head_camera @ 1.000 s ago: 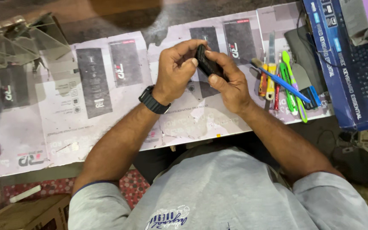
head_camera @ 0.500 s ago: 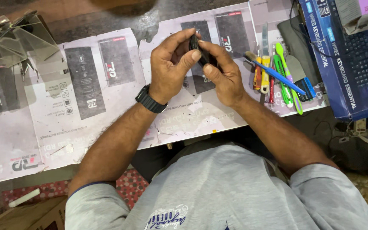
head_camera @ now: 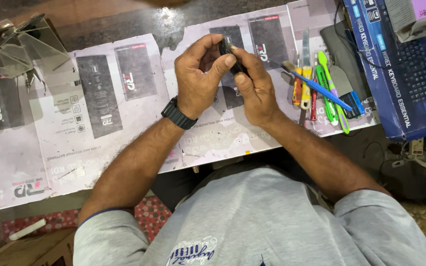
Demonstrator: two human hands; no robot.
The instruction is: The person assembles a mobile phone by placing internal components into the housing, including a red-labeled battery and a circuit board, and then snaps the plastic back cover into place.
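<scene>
Head view: both hands meet above the middle of the workbench (head_camera: 183, 22), which is papered with printed sheets (head_camera: 99, 128); the left hand (head_camera: 198, 81), a dark wristwatch (head_camera: 178, 114) on its wrist, is closed on a small black device (head_camera: 228, 51), thumb pressed along one side and fingers curled over the top; the right hand (head_camera: 255, 91) grips the same device from the other side, its fingertips pinching near the lower end; the device is mostly hidden by the fingers, so it may be a small phone or a battery-like part, though I cannot tell which; it is held clear of the surface, above the printed sheets; toward the right edge of the workbench lies a row of hand tools, among them a blue-handled brush (head_camera: 321, 91), a yellow-handled screwdriver (head_camera: 305, 86) and a green pry tool (head_camera: 329, 86); just beyond them, at the right end, sits a blue keyboard box (head_camera: 395, 64); at the far left corner stand clear acrylic stands (head_camera: 11, 49).
</scene>
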